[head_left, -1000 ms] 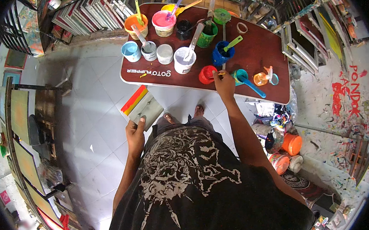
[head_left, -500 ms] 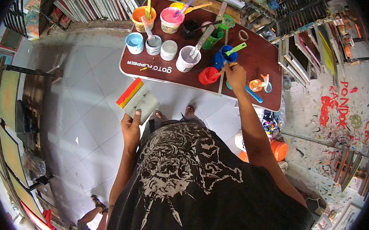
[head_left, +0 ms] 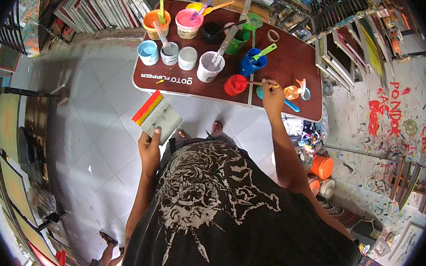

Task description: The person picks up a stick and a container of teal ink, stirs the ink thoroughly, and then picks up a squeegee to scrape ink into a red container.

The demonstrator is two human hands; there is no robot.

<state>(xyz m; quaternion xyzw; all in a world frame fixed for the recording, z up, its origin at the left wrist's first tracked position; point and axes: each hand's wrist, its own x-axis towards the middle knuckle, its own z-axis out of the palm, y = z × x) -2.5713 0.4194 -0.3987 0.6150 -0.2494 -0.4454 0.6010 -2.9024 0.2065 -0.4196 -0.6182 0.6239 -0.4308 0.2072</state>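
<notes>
My left hand [head_left: 149, 146] grips a flat grey screen-printing squeegee [head_left: 161, 119], its thumb lying on the face. A red band and a yellow band run along the squeegee's far edge. Over the dark red table, my right hand [head_left: 273, 99] pinches the end of a thin wooden stick [head_left: 255, 82]. The stick's other end reaches into a small red paint tub [head_left: 235, 85], where its tip is hidden. Just behind stands a blue paint tub [head_left: 250, 63] with a green spatula [head_left: 266, 51] in it.
More paint tubs crowd the table [head_left: 170, 88]: orange [head_left: 156, 26], pink [head_left: 189, 25], light blue [head_left: 147, 53] and lilac [head_left: 211, 68]. An orange spray bottle [head_left: 293, 93] is right of my right hand. Framed screens [head_left: 101, 12] line the back. Another person's foot [head_left: 108, 238] shows at lower left.
My right hand has moved nearer, and the stick now lies flatter across the red tub's rim. The left hand still holds the squeegee. The whole view has shifted slightly.
</notes>
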